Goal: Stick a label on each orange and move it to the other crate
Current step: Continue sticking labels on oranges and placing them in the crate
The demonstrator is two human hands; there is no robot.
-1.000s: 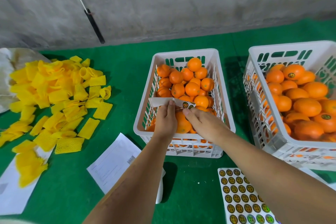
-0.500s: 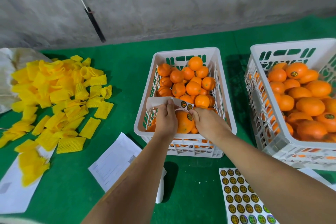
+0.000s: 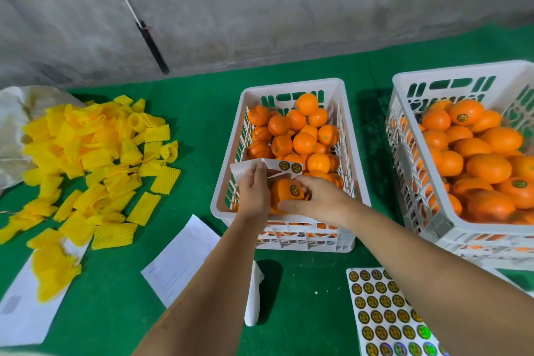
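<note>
Orange (image 3: 289,192) with a label sits over the near end of the middle crate (image 3: 358,182), gripped by the right hand (image 3: 320,199); the left hand (image 3: 254,191) pinches a sticker strip (image 3: 271,166).

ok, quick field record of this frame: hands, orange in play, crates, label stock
left hand: pinches label strip, two labels left on it
right hand: grips labelled orange, low in the near end of the middle crate
middle crate: oranges, no labels showing except on the held one
right crate: oranges, several with labels showing
label sheet: flat on the green table, near right
left of crates: yellow foam nets, papers
</note>
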